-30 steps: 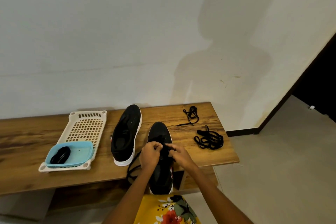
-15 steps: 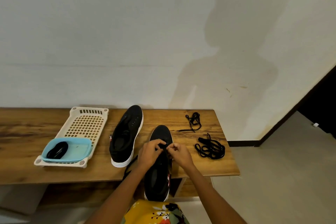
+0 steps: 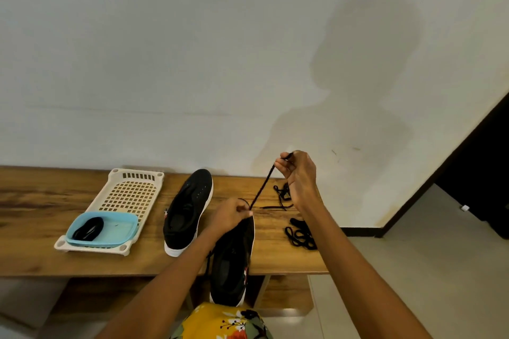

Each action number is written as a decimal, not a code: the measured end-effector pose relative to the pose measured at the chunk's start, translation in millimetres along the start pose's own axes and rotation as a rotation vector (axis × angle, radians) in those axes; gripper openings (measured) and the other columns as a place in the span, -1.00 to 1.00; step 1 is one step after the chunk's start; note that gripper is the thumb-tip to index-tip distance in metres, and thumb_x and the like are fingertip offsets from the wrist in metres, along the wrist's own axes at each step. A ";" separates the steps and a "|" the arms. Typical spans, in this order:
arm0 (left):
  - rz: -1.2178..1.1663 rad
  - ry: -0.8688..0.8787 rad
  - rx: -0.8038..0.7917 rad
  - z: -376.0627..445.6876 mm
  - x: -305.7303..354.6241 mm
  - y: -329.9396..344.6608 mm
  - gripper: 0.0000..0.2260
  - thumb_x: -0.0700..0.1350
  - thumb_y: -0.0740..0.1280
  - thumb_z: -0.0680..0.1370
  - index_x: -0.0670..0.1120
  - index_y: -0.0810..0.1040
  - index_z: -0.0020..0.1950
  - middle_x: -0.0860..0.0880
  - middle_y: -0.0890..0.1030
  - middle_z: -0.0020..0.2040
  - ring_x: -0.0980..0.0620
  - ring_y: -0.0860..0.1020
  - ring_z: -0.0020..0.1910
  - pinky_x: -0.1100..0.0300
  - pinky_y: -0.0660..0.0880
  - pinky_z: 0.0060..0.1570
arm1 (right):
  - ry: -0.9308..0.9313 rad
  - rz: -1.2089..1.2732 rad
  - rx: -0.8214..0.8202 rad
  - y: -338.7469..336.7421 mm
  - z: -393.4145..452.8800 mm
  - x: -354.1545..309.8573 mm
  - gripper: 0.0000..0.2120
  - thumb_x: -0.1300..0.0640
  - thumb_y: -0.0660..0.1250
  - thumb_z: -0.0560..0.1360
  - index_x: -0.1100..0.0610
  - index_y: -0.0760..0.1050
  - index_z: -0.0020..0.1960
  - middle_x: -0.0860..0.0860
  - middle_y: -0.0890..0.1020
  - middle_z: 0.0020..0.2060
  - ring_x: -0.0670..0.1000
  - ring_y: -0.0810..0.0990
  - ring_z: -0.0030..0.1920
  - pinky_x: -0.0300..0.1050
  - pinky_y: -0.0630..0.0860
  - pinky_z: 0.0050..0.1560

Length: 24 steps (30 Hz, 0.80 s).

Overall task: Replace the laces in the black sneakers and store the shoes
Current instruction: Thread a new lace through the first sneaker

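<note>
Two black sneakers with white soles lie on the wooden bench (image 3: pixel 41 245). The near sneaker (image 3: pixel 234 261) hangs over the front edge; my left hand (image 3: pixel 230 216) grips its toe end. My right hand (image 3: pixel 298 173) is raised above the bench and pinches the end of a black lace (image 3: pixel 261 190), drawn taut up from the shoe's front eyelets. The other sneaker (image 3: pixel 188 212) lies unlaced to the left. Loose black laces lie at the right: a small tangle (image 3: pixel 281 197) and a bigger bundle (image 3: pixel 300 234).
A cream perforated tray (image 3: pixel 132 192) stands on the bench's left part, with a light blue tub (image 3: pixel 115 231) on it that holds a coiled black lace (image 3: pixel 88 228). The white wall is close behind. The floor and a dark doorway are to the right.
My right hand has risen from the shoe up and to the right, pulling the lace out taut. My left hand has stayed on the shoe's toe end.
</note>
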<state>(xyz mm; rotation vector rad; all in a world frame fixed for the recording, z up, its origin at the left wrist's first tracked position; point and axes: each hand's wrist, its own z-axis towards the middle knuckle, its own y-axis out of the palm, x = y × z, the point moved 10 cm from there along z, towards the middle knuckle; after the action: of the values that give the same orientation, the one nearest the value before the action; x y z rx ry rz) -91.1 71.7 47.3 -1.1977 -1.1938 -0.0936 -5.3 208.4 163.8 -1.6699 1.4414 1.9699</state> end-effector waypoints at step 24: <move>-0.008 -0.245 0.202 -51.2 -30.5 -21.3 -0.95 -0.14 0.30 0.54 -0.04 0.56 -0.04 -0.01 0.62 0.01 0.02 0.57 0.00 0.13 0.50 0.02 | -0.010 -1.000 0.007 -39.8 -33.0 61.9 -0.78 0.16 0.24 0.59 0.26 0.50 -0.17 0.06 0.53 -0.41 -0.01 0.53 -0.45 -0.05 0.57 -0.25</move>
<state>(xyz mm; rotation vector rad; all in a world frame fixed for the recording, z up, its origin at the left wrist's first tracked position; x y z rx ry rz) -83.9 8.9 44.8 -1.0462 -1.3865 0.1690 21.2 177.9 94.1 -1.8251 0.4000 1.3618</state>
